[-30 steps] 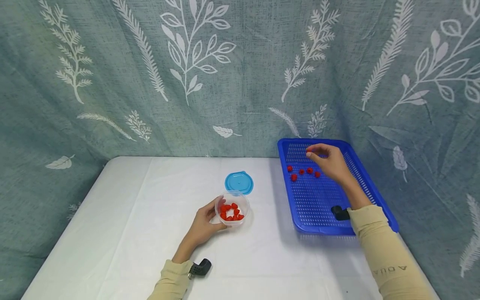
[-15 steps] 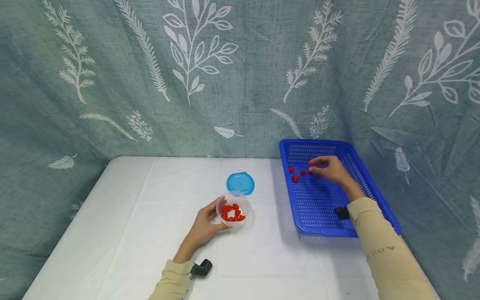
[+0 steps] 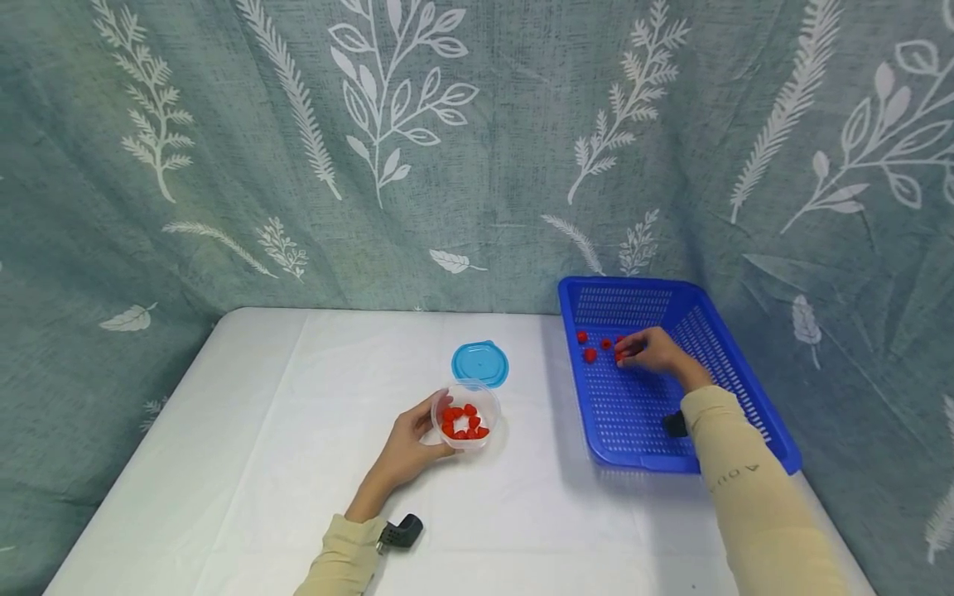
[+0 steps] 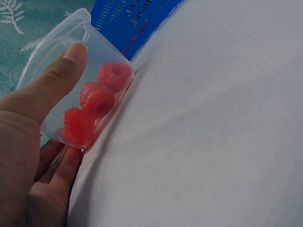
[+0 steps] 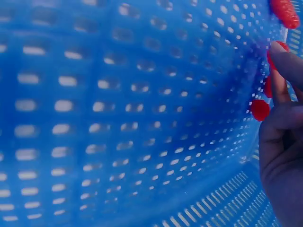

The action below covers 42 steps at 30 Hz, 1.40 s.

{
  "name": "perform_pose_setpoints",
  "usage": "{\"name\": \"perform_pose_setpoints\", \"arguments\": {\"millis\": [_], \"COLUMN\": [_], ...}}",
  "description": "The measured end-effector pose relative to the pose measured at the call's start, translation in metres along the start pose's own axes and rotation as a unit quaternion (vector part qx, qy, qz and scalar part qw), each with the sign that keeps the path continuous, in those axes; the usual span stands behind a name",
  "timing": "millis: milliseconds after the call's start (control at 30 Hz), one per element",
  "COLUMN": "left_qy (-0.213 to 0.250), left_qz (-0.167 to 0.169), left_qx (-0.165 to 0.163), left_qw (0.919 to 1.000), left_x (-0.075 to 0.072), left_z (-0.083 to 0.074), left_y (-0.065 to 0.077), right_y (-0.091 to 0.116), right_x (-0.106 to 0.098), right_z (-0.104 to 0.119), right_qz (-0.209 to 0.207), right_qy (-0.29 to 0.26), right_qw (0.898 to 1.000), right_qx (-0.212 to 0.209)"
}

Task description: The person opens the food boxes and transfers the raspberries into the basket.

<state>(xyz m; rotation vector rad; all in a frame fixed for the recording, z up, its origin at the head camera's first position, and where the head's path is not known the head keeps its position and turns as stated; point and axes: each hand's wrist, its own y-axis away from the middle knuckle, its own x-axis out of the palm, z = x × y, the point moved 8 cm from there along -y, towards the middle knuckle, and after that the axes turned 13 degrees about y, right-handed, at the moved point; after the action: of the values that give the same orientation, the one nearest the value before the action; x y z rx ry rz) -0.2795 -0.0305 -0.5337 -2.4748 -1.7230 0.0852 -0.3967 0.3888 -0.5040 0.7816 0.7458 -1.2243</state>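
Both hands are busy before us: our left hand (image 3: 406,447) curls around a clear, round plastic tub (image 4: 103,49) of red raspberries (image 4: 97,99), while our right hand (image 3: 656,352), fingertips nearly together, pinches one red raspberry (image 3: 619,357) inside a blue, rectangular, perforated plastic basket (image 3: 633,422), near other berries (image 3: 590,355). Just beyond the tub we see a round, blue plastic lid (image 3: 480,364) on the white table (image 3: 246,463), with a grey-green, leaf-patterned fabric (image 3: 507,165) behind.

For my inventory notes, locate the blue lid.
In the head view, the blue lid lies on the white table, just beyond the clear tub, left of the blue basket.
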Motion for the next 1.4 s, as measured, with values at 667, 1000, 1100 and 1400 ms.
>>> {"name": "perform_pose_setpoints", "arguments": {"millis": [667, 1000, 1100, 1400], "left_qy": [0.002, -0.001, 0.000, 0.001], "left_qz": [0.011, 0.009, 0.010, 0.010], "left_qx": [0.003, -0.005, -0.004, 0.001], "left_qw": [0.9999, 1.0000, 0.9999, 0.9999], "left_x": [0.003, 0.001, 0.000, 0.001], "left_z": [-0.003, 0.000, 0.001, 0.001], "left_y": [0.000, -0.001, -0.001, -0.001], "right_y": [0.005, 0.018, 0.027, 0.071], "right_x": [-0.004, -0.049, -0.059, -0.059], "right_z": [0.013, 0.082, 0.107, 0.194], "right_qz": [0.018, -0.018, -0.028, -0.023], "right_qy": [0.034, 0.093, 0.090, 0.059], "right_qw": [0.999, 0.995, 0.995, 0.996], "right_qx": [-0.006, -0.032, -0.034, -0.057]}}
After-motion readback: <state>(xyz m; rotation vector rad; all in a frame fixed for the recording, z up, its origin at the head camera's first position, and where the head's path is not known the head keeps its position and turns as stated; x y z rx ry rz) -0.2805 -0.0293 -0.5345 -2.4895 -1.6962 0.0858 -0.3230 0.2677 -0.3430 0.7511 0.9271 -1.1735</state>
